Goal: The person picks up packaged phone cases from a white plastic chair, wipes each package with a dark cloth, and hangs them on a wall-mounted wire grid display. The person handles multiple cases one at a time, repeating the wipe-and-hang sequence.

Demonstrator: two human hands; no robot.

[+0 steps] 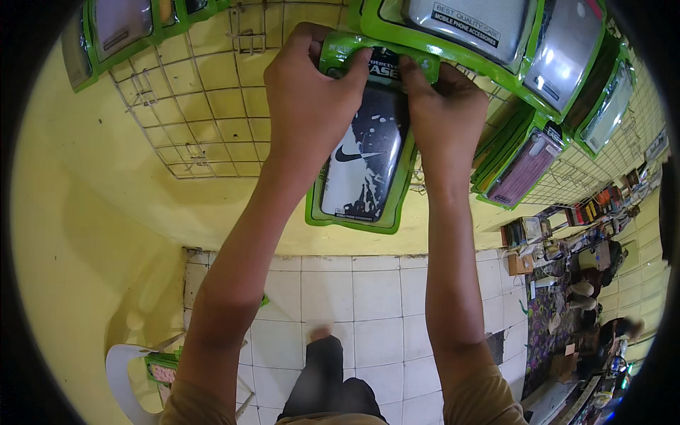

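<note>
Both arms reach up toward a wire grid rack on the wall. Between my hands hangs a packaged phone case point(361, 159), black and white with a splatter pattern, in a green-edged clear pack. My left hand point(312, 88) pinches the pack's green top on its left side, thumb in front. On the other side of that top edge, my right hand point(448, 106) grips it the same way. The fingers behind the pack are partly hidden, and so is any hook there.
Wire grid point(212, 106) covers the yellow wall. More packaged phone cases point(467, 28) hang above and right, with a pinkish one point(525, 166) lower. A white chair point(127, 375) holding green packs stands lower left. People and shelved goods point(598, 212) are far right.
</note>
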